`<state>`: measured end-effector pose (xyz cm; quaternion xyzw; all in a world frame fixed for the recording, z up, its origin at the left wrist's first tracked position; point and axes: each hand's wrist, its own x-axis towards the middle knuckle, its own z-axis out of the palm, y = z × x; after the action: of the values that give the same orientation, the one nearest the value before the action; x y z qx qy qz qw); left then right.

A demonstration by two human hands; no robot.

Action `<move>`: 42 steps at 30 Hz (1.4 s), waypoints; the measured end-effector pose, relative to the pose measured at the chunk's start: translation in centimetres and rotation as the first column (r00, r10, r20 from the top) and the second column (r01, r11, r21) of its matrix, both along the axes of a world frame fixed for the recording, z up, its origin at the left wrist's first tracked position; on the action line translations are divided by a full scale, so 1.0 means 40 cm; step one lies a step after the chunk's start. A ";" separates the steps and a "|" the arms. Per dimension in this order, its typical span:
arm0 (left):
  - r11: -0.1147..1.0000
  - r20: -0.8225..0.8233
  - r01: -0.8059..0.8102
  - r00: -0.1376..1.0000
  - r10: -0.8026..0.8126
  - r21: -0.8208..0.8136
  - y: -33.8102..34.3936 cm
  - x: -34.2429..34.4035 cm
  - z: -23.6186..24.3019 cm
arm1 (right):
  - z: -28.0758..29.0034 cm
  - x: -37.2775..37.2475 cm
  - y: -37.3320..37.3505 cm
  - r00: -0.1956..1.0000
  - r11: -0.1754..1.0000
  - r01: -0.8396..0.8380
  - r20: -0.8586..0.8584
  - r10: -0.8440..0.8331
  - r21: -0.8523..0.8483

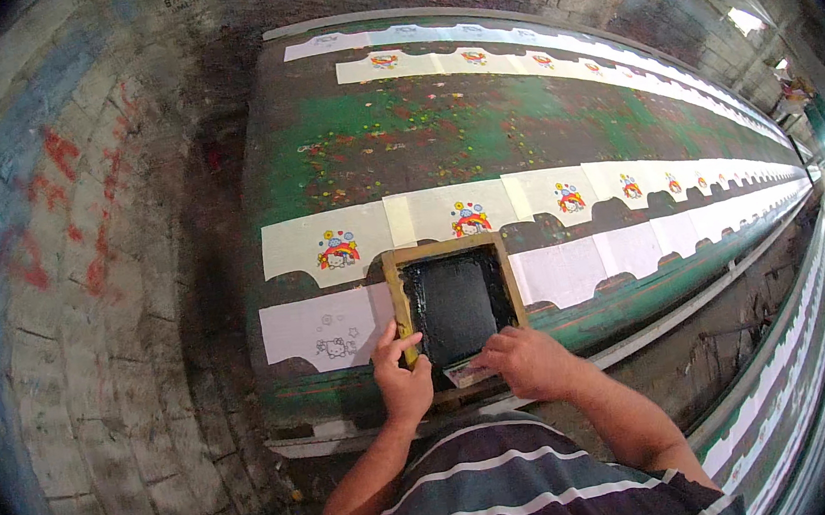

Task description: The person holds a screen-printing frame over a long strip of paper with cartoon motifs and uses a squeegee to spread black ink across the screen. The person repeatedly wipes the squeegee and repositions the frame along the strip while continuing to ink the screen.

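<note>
Screen (458,303), a small wood-framed one dark with ink, lies flat on the near row of white pieces (574,266) at the surface's (420,136) near edge. Left hand (400,374) clamps the frame's near left corner, thumb on top. Right hand (524,361) is closed on a squeegee (470,372) at the frame's near end. To print cleanly, I judge the frame must stay pinned and square on the piece while the blade runs with even pressure. A piece with a faint outline (324,327) lies just left; coloured prints (469,216) run behind
</note>
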<state>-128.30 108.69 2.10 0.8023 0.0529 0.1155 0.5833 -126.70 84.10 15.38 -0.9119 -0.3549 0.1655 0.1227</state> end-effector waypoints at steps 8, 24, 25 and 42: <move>1.000 0.005 0.012 1.000 -0.012 -0.018 0.005 0.002 0.007 | 0.015 0.221 0.001 0.997 0.995 0.033 -0.076 -0.026 0.096; 0.999 -0.006 0.026 1.000 -0.026 0.044 0.003 0.000 0.007 | -0.080 0.389 0.017 0.981 0.975 0.178 0.049 -0.185 0.133; 0.998 0.001 0.025 1.000 -0.026 0.056 0.002 0.001 0.007 | -0.074 0.383 0.019 0.985 0.979 0.164 0.039 -0.169 0.118; 1.000 0.014 0.011 1.000 -0.010 -0.014 -0.001 0.004 -0.008 | -0.021 -0.016 0.034 0.996 0.995 0.074 0.052 -0.077 0.060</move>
<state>-128.14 108.65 1.78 0.7976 0.0455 0.1175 0.5899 -127.34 85.46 14.52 -0.9249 -0.3281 0.1256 0.1457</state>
